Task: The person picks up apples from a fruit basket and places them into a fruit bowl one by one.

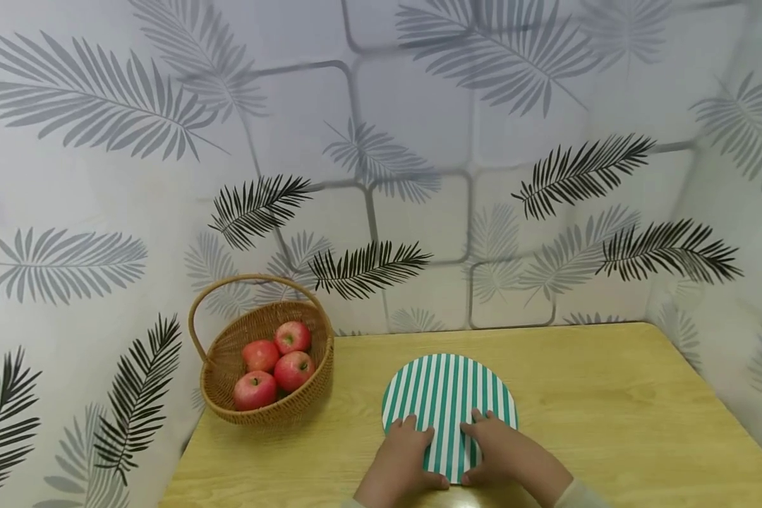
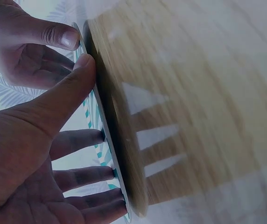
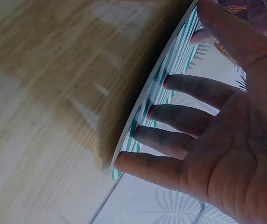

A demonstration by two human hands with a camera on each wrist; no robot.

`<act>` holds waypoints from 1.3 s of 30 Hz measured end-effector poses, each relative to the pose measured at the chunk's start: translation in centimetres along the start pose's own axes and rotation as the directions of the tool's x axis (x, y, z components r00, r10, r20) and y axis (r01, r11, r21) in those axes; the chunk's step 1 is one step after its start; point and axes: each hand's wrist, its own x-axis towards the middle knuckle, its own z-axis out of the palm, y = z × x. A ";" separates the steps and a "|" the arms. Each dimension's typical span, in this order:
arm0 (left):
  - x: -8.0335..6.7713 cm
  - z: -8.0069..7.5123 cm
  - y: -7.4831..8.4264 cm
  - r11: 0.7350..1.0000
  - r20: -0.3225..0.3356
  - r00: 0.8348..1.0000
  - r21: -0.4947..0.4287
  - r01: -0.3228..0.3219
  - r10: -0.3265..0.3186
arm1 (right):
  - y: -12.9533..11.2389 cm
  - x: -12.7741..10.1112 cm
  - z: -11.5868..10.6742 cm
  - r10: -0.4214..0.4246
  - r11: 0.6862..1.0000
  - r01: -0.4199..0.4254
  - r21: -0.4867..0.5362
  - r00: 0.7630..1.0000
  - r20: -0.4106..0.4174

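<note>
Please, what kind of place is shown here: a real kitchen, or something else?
Probably a small staged corner at home or in a studio, not a working kitchen. A wooden table stands against walls with leaf-print covering. On it are a wicker basket of red apples and a striped round mat.

Four apples, one basket, one mat, two hands.
Four red apples (image 1: 273,363) sit in one wicker basket (image 1: 225,367); one striped round mat (image 1: 447,388) lies under two hands, left hand (image 1: 401,451) and right hand (image 1: 504,451).
</note>
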 end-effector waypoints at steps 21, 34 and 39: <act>0.4 0.6 2.8 0.996 0.064 0.997 0.072 0.047 -0.052 | 1.1 -2.2 -0.4 0.036 0.997 -0.038 0.067 0.999 0.034; 1.0 1.2 4.5 0.991 0.107 0.988 0.080 0.104 -0.112 | 2.3 -3.8 -0.5 0.033 0.991 -0.034 0.128 0.999 0.009; 1.1 1.9 5.2 0.988 0.101 0.990 0.126 0.089 -0.102 | 2.9 -4.0 -0.3 0.089 0.986 -0.095 0.141 0.995 0.045</act>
